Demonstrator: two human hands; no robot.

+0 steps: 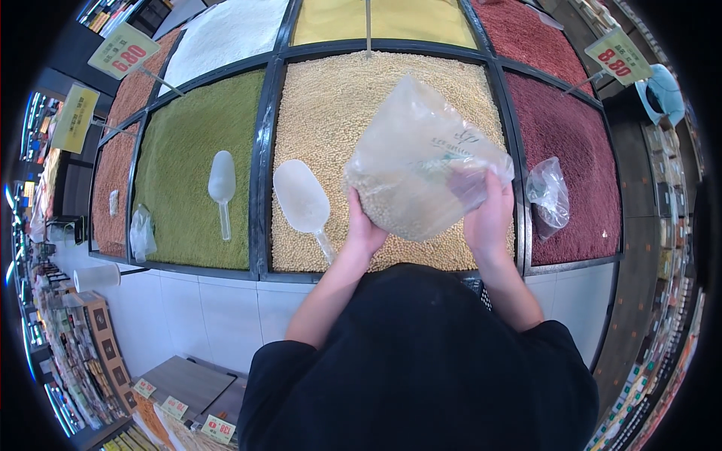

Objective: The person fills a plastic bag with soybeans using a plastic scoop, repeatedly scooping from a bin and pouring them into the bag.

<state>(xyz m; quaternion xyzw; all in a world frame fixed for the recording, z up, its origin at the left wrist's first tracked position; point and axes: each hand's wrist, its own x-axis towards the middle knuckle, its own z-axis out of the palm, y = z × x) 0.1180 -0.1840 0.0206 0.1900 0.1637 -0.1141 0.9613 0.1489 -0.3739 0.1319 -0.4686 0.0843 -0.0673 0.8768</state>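
Observation:
A clear plastic bag [417, 163] bearing print is held between my two hands above a bin of soybeans [321, 96]. Beans lie in the bag's lower left part. My left hand [365, 228] cups that lower left corner, its fingers partly hidden under the bag. My right hand [492, 208] pinches the bag's right side between thumb and fingers. Left of my left hand, a white plastic scoop [302, 194] rests on the soybeans, its handle pointing down towards my left forearm.
Left is a bin of green beans [192, 169] with another scoop [222, 175] and a crumpled plastic bag [142, 234]. Right is a bin of dark red beans [581, 141] holding a partly filled bag [548, 197]. Black dividers [264, 152] separate them. A bag roll [97, 278] hangs at left.

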